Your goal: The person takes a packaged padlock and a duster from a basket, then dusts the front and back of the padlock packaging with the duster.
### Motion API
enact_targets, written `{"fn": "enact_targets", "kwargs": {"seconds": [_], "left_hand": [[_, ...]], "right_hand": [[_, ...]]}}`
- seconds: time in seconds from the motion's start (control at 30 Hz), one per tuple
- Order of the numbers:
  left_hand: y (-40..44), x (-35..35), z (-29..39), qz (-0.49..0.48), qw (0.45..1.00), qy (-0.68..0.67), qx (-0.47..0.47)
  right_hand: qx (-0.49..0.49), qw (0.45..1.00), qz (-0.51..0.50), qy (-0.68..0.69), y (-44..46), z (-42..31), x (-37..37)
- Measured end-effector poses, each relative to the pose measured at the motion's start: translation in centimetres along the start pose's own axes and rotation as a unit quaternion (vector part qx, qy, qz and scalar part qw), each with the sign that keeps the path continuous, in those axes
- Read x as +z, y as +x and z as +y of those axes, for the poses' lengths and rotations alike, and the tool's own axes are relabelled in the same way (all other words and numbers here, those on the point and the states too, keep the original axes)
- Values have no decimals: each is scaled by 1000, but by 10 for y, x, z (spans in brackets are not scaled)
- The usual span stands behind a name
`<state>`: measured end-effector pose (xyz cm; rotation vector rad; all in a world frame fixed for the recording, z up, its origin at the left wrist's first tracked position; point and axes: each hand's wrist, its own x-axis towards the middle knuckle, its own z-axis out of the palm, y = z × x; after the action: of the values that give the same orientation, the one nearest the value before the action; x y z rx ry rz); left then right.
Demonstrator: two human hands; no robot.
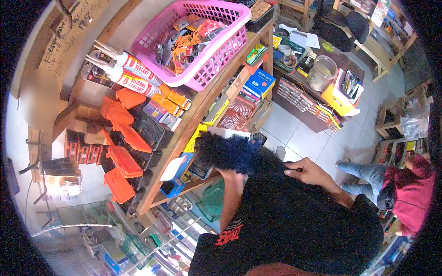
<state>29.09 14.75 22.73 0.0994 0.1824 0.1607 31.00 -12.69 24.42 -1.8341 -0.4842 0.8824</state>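
A dark, fluffy feather duster with a bluish tint lies across the middle of the view, in front of the wooden shelf's edge. My right hand is closed round its dark handle, to the right of the feathers. My left hand is at the underside of the feathers, which cover its fingers, so I cannot tell whether it grips anything. Beside the feathers, boxes and a patterned red tray sit on the lower shelf.
A pink basket of packaged goods, silicone sealant tubes and orange-lidded containers crowd the wooden shelf. Several goods stand on a low table across the tiled floor. A person in a maroon top is at right.
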Motion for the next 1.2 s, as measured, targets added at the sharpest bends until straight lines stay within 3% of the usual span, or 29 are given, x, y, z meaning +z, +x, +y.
{"fn": "enact_targets", "kwargs": {"seconds": [0.1, 0.2, 0.27, 0.3, 0.33, 0.4, 0.47, 0.5, 0.57, 0.6, 0.63, 0.7, 0.77, 0.8, 0.83, 0.9, 0.93, 0.97, 1.0, 1.03, 1.07, 1.1, 1.2], "left_hand": [[2, -6, 1, -16, 1000, -16, 2], [-1, -14, 1, 17, 996, 68, 57], [-6, -36, 2, 31, 977, 172, 123], [0, -13, 2, 33, 986, 123, 105], [0, 11, 1, -199, 979, 27, -38], [3, -22, 10, 39, 999, 9, 6], [0, -141, 24, -29, 996, -43, -79], [2, -124, 18, -78, 986, -103, -107], [7, -74, 11, -50, 995, -59, -59], [0, -19, 6, 30, 998, 44, 19], [-2, -24, 9, -62, 997, 50, -14], [-3, -26, 9, -102, 993, 43, -42], [-4, -27, 9, -141, 987, 37, -71], [-4, -27, 9, -122, 990, 30, -57], [-3, -22, 9, -102, 994, 23, -42], [-3, -17, 10, -29, 997, 66, 20], [-2, -23, 10, -52, 910, 384, 147], [-2, -24, 10, 10, 713, 645, 275], [-2, -24, 12, -11, 936, 332, 119], [0, -23, 14, -32, 999, 37, 10], [-5, -16, 14, -17, 972, -225, -72], [-8, -13, 16, 10, 757, -638, -140], [-4, -79, 36, 97, 395, -861, -306]], "right_hand": [[14, 998, 60, 5, -2, -4, -2], [44, 997, -48, -44, 1, 7, -10], [8, 1000, 1, -21, -4, 2, -8], [13, 1000, 12, -24, -3, -4, -9], [17, 999, 22, -27, -3, -6, -10], [-37, 999, 1, -11, -3, 2, -9], [-48, 999, -12, -18, -1, 6, -12], [-29, 999, -14, -31, -1, 7, -13], [-22, 999, 16, -31, 2, 2, -14], [-27, 999, -3, -35, 2, 2, -15], [-32, 998, -23, -40, 2, 3, -17], [-44, 996, -63, -54, 3, 3, -21], [-52, 997, -33, -44, 5, 4, -20], [-56, 998, -17, -38, 6, 4, -19], [3, 1000, 5, 16, 8, 3, -14], [-3, 999, -39, 8, 9, 11, -15], [-6, 998, -61, 2, 11, 13, -17], [-39, 997, -67, -13, 10, 11, -18], [-22, 999, -48, -10, 10, 11, -16], [-6, 1000, -29, -7, 10, 12, -13], [11, 1000, -9, -4, 10, 14, -10], [-1, 1000, -22, -9, 8, 16, -7], [-26, 998, -38, -35, 9, 18, -4]]}}
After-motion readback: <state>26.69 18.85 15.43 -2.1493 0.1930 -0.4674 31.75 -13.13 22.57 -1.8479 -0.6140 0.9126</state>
